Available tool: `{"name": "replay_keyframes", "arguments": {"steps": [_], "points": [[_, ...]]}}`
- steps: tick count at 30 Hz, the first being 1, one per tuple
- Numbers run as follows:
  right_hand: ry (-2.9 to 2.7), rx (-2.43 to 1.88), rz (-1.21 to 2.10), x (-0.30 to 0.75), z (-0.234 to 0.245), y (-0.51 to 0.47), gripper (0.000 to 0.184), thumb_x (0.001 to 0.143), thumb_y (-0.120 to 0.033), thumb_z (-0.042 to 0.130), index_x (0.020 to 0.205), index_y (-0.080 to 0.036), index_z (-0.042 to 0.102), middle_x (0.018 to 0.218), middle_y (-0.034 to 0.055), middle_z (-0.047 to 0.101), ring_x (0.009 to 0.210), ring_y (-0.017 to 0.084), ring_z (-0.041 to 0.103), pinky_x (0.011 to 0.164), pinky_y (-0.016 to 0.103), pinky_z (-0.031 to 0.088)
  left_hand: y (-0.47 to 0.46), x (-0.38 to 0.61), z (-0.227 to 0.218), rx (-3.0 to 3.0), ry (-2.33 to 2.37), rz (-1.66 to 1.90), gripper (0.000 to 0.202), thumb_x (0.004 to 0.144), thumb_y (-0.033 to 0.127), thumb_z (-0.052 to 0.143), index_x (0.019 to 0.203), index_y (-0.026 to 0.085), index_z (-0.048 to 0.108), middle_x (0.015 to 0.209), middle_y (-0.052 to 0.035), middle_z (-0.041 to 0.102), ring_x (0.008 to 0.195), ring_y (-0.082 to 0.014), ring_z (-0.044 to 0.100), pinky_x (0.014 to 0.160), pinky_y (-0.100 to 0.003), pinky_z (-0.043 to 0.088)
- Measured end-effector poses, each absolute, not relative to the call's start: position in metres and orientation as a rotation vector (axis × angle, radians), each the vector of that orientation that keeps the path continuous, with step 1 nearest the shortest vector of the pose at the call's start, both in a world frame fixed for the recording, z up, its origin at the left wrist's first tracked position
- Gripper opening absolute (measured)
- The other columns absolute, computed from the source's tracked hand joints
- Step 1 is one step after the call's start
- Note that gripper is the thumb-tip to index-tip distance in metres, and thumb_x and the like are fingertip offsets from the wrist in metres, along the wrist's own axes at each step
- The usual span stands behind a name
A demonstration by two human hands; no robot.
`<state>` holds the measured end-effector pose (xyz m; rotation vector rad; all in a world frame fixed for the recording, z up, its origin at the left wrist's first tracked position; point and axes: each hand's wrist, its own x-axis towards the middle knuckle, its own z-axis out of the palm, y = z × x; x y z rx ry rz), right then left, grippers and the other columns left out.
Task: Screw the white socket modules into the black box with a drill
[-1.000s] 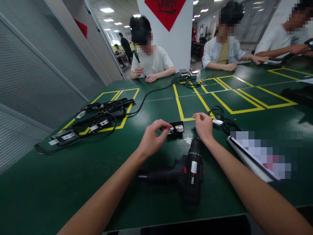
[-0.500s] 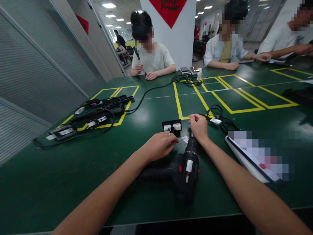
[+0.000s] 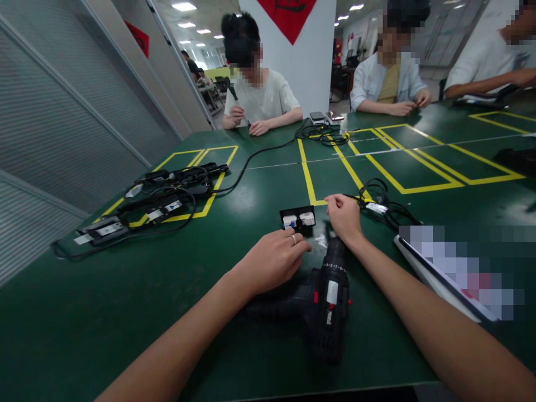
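Observation:
A black cordless drill (image 3: 330, 301) lies on its side on the green table, its chuck pointing away from me. My left hand (image 3: 278, 257) is over the drill's handle side, with a ring on one finger and the fingers curled. My right hand (image 3: 343, 216) is closed beside the tip of the chuck; its palm side is hidden, so I cannot tell what it holds. Just beyond my left fingers sits a small black case (image 3: 298, 211) with white pieces in it. A scrap of clear plastic (image 3: 321, 240) lies between my hands.
Bundled black cables and adapters (image 3: 167, 195) lie at the left. Another cable coil (image 3: 379, 201) and a white-edged, blurred-out object (image 3: 444, 279) are at the right. Yellow tape (image 3: 307, 173) marks the table (image 3: 104, 312). Across it, one person (image 3: 263, 95) holds a dark tool; others sit right.
The view has shifted slightly, so the drill and small case appear lower and further right. My hands keep nearly the same pose. A person across has drawn an outstretched hand back to the other.

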<state>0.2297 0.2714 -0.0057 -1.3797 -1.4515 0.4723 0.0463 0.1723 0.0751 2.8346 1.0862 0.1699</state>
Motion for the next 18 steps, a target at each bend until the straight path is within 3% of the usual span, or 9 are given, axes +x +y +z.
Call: {"name": "replay_keyframes", "arguments": {"steps": [3, 5, 8, 12, 18], "points": [[-1.451, -1.389, 0.481, 0.229, -0.006, 0.272, 0.033, 0.081, -0.032, 0.039, 0.081, -0.013, 0.066, 0.067, 0.0055, 0.064, 0.062, 0.016, 0.056, 0.06, 0.026, 0.038, 0.148, 0.038, 0.091, 2.752, 1.113, 0.113, 0.032, 0.083, 0.02, 0.044, 0.113, 0.021, 0.054, 0.099, -0.0086, 0.065, 0.089, -0.0248, 0.061, 0.079, -0.04, 0.048], [-1.46, -1.403, 0.487, 0.23, -0.006, 0.272, 0.033, 0.081, -0.033, 0.039, 0.079, -0.014, 0.066, 0.064, 0.0048, 0.063, 0.06, 0.016, 0.055, 0.059, 0.026, 0.038, 0.126, 0.034, 0.095, 2.692, 1.125, 0.045, 0.055, 0.075, 0.031, 0.055, 0.129, 0.024, 0.043, 0.116, -0.0105, 0.062, 0.096, -0.0266, 0.061, 0.079, -0.038, 0.05], [-1.468, -1.424, 0.49, 0.23, -0.006, 0.272, 0.033, 0.081, -0.032, 0.039, 0.077, -0.014, 0.066, 0.062, 0.0045, 0.062, 0.059, 0.016, 0.054, 0.058, 0.026, 0.038, 0.101, 0.035, 0.084, 2.554, 1.222, -0.116, 0.081, 0.068, 0.036, 0.062, 0.14, 0.022, 0.027, 0.13, -0.0168, 0.053, 0.113, -0.0345, 0.052, 0.09, -0.048, 0.045], [-1.451, -1.403, 0.521, 0.228, -0.007, 0.272, 0.032, 0.08, -0.032, 0.04, 0.075, -0.014, 0.066, 0.063, 0.0049, 0.062, 0.059, 0.015, 0.054, 0.057, 0.026, 0.038, 0.096, 0.044, 0.055, 2.497, 1.413, -0.059, 0.085, 0.066, 0.026, 0.062, 0.141, 0.016, 0.022, 0.123, -0.0211, 0.058, 0.106, -0.0363, 0.056, 0.087, -0.052, 0.045], [-1.198, -1.339, 0.664, 0.23, -0.009, 0.282, 0.031, 0.079, -0.031, 0.038, 0.08, -0.013, 0.064, 0.059, 0.0033, 0.06, 0.053, 0.015, 0.053, 0.052, 0.025, 0.039, 0.081, 0.036, 0.04, 2.492, 1.411, -0.022, 0.084, 0.057, 0.024, 0.063, 0.136, 0.017, 0.034, 0.11, -0.0179, 0.066, 0.093, -0.0343, 0.062, 0.079, -0.05, 0.051]]}}
